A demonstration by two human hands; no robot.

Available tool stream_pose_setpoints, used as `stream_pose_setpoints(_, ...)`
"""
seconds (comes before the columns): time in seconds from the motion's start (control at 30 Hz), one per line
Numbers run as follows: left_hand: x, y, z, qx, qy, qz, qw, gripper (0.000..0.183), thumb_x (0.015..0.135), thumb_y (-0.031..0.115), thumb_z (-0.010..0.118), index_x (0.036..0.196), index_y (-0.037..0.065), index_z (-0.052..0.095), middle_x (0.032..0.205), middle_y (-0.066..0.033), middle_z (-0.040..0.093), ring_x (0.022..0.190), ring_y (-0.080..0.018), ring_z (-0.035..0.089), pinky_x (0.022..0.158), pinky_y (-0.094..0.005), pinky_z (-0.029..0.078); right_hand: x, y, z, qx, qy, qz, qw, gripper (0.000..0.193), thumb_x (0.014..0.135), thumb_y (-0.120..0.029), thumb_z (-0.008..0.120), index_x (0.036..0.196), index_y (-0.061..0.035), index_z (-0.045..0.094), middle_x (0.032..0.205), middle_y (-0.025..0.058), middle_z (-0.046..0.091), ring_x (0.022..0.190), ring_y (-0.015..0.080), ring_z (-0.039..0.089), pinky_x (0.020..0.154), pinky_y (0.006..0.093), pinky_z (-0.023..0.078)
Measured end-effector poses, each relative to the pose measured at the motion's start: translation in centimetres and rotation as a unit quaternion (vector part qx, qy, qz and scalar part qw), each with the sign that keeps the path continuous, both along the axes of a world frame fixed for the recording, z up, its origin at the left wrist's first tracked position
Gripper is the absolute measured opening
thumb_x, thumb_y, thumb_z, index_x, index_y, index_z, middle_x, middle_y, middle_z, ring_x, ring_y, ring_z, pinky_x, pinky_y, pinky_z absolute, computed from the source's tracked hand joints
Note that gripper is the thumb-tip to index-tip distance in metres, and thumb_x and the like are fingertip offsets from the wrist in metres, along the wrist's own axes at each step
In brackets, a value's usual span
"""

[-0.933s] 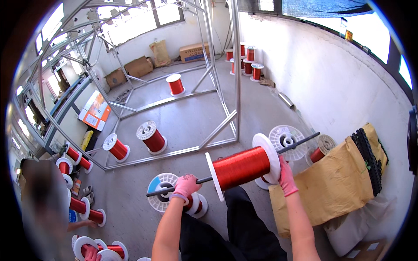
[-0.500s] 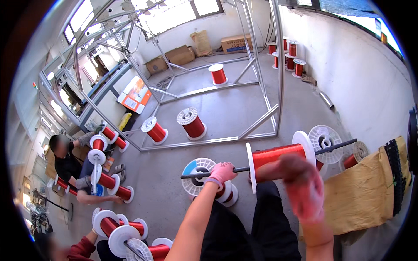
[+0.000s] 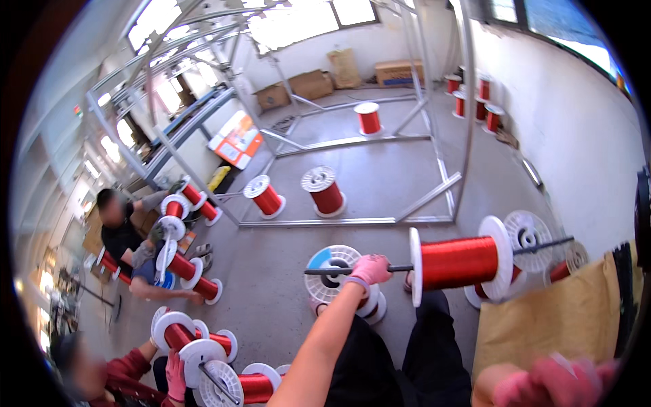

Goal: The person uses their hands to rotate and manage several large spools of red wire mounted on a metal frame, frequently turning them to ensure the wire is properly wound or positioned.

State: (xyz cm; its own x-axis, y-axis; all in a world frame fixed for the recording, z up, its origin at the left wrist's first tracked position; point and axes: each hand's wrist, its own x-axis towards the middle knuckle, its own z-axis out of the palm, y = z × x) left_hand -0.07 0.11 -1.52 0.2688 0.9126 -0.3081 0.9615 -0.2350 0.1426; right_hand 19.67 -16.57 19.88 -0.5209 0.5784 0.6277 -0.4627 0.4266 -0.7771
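Note:
My left hand [image 3: 371,269], in a pink glove, is closed round a dark rod [image 3: 400,268]. That rod runs through a large spool of red wire [image 3: 456,263] with white flanges, held level in front of my legs. Its left end passes over a standing white-flanged spool [image 3: 332,252], its right end across another spool [image 3: 527,227]; whether it rests on them I cannot tell. Down at the lower right, my right hand [image 3: 563,383], also pink-gloved, is apart from the spool and in front of tan cloth [image 3: 542,319]. Motion smears its fingers.
A metal frame [image 3: 359,222] stands ahead, with red spools [image 3: 327,193] inside it. More spools [image 3: 494,117] stand by the right wall. At left, a person [image 3: 119,234] handles spools; a person in a dark red sleeve [image 3: 129,373] sits nearer, beside several spools [image 3: 258,388].
My right hand has left the red spool and swung down to the right. My left hand keeps its hold on the rod. The nearer person's gloved hand now shows by the spools.

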Motion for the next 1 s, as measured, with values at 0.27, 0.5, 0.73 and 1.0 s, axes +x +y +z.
stream_pose_setpoints(0.27, -0.6, -0.5, -0.2, 0.018, -0.025, 0.012, 0.999, 0.03, 0.074, 0.031, 0.055, 0.091, 0.011, 0.07, 0.092, -0.0136, 0.068, 0.088, -0.0294, 0.065, 0.078, -0.0394, 0.052, -1.0, 1.8, -6.7, -0.092, -0.162, -0.149, 0.971, 0.051, 0.094, -0.033, 0.044, 0.132, 0.0007, 0.038, 0.124, 0.0223, 0.05, 0.113, 0.0306, 0.052, 0.095, 0.0367, 0.041)
stream_pose_setpoints(0.5, 0.6, -0.7, 1.4, 0.0, -0.049, 0.019, 0.999, 0.031, 0.073, 0.028, 0.058, 0.091, 0.007, 0.07, 0.092, -0.0151, 0.068, 0.089, -0.0287, 0.066, 0.077, -0.0398, 0.053, 7.0, 3.4, -12.9, -0.18, -0.222, -0.379, 0.88, 0.053, 0.094, -0.033, 0.045, 0.134, 0.0007, 0.035, 0.127, 0.0231, 0.048, 0.116, 0.0311, 0.05, 0.095, 0.0367, 0.041)
stream_pose_setpoints(0.73, 0.1, -0.3, 0.5, 0.003, -0.047, 0.012, 0.999, 0.033, 0.076, 0.033, 0.056, 0.092, 0.008, 0.07, 0.098, -0.016, 0.066, 0.093, -0.0296, 0.065, 0.081, -0.0398, 0.052, 17.4, 8.9, -13.5, -0.113, -0.197, -0.584, 0.779, 0.056, 0.093, -0.033, 0.047, 0.136, 0.0007, 0.032, 0.131, 0.0239, 0.045, 0.118, 0.0315, 0.048, 0.095, 0.0366, 0.04)
stream_pose_setpoints(1.0, 0.5, -0.2, 2.0, -0.017, -0.026, -0.011, 0.999, 0.031, 0.074, 0.03, 0.055, 0.088, 0.007, 0.07, 0.088, -0.0155, 0.067, 0.087, -0.0305, 0.065, 0.078, -0.0397, 0.051, 15.2, 18.9, -14.3, -0.06, -0.578, -0.577, 0.574, 0.047, 0.086, -0.042, 0.052, 0.104, 0.0013, 0.057, 0.095, 0.027, 0.062, 0.092, 0.0403, 0.059, 0.081, 0.046, 0.046)
